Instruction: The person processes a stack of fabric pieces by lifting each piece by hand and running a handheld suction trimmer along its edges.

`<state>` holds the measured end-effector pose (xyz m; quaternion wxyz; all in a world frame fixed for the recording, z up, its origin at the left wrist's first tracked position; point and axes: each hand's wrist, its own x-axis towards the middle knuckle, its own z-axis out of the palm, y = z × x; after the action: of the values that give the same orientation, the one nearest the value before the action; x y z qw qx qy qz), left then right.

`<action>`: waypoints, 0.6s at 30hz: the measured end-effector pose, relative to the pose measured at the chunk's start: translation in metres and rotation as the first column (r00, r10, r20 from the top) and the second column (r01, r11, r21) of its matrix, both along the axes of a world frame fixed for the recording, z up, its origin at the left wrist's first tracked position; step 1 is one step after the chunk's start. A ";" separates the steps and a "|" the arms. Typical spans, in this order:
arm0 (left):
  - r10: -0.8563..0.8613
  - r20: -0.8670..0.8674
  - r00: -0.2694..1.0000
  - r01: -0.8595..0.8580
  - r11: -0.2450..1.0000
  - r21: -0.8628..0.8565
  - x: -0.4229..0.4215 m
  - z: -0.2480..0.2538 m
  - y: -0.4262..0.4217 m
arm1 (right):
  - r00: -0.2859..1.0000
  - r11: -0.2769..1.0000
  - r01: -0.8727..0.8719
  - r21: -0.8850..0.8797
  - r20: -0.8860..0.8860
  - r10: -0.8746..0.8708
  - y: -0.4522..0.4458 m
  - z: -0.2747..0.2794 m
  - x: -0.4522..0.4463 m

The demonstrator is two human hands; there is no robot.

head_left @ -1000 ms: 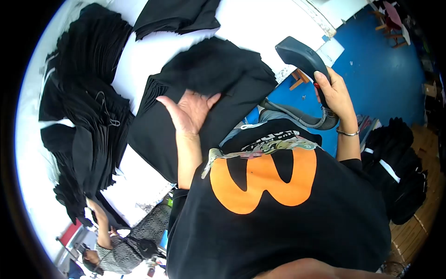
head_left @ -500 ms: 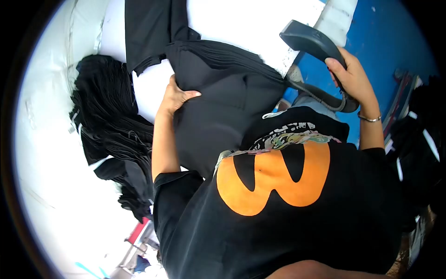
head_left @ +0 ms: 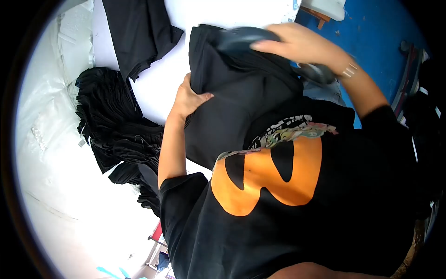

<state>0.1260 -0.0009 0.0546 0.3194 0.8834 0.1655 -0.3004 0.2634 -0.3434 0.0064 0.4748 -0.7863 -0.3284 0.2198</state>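
A stack of black fabric pieces (head_left: 227, 102) lies on the white table before me. On its left edge my left hand (head_left: 189, 98) grips the cloth, thumb on top and the other fingers hidden underneath. My right hand (head_left: 292, 44) is closed round the handle of a dark handheld tool (head_left: 246, 39) with a ribbed hose. Blurred by motion, the tool's head is over the far part of the stack; whether it touches the cloth I cannot tell.
More black cloth (head_left: 139, 32) lies at the far left of the white table (head_left: 204, 11). Bunched black pieces (head_left: 111, 111) stand on the left. Blue floor (head_left: 371, 42) shows at right, with a wooden stool leg (head_left: 316, 16) at the top.
My right hand has brought the tool leftward from beside the table to over the stack. My left hand went from open above the cloth to gripping its left edge. The view has shifted.
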 end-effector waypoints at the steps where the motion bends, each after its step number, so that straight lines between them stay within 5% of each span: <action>1: 0.118 -0.087 0.989 -0.124 0.990 -0.073 0.002 0.002 0.000 | 0.987 0.999 0.014 -0.043 -0.162 -0.020 0.022 0.011 0.006; 2: 0.110 -0.092 0.990 -0.117 0.991 -0.070 0.002 0.009 0.000 | 0.947 0.996 0.025 -0.087 -0.318 -0.051 0.031 0.023 0.014; 5: 0.133 -0.322 0.937 -0.217 0.945 -0.244 -0.002 0.028 -0.002 | 0.927 0.977 0.202 0.075 -0.335 -0.166 -0.005 0.061 0.029; 6: 0.139 -0.320 0.937 -0.224 0.943 -0.245 -0.005 0.029 -0.001 | 0.862 0.997 0.076 -0.028 -0.501 -0.080 -0.032 0.088 0.038; 8: 0.129 -0.529 0.839 -0.332 0.891 -0.309 -0.008 0.025 0.002 | 0.970 0.987 0.105 0.125 -0.230 -0.075 -0.056 0.025 0.033; 10: 0.129 -0.564 0.816 -0.364 0.872 -0.328 0.000 0.013 0.004 | 0.927 0.997 -0.030 -0.075 -0.376 0.000 -0.055 0.032 0.019; 12: -0.060 -0.690 0.721 -0.290 0.879 -0.379 0.011 0.006 0.004 | 0.920 0.972 -0.158 -0.173 -0.384 0.081 -0.029 0.030 0.001; 14: -0.099 -0.696 0.711 -0.277 0.870 -0.407 0.009 0.002 -0.001 | 0.885 0.995 -0.094 0.034 -0.455 0.099 -0.018 0.024 -0.003; 18: -0.178 -0.604 0.777 -0.133 0.892 -0.433 -0.014 -0.003 -0.009 | 0.909 0.992 0.100 0.077 -0.413 -0.059 -0.044 0.026 0.007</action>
<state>0.1125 -0.0095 0.0515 0.4382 0.6347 0.1770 -0.6115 0.2707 -0.3876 0.0321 0.5789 -0.7117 -0.1995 0.3443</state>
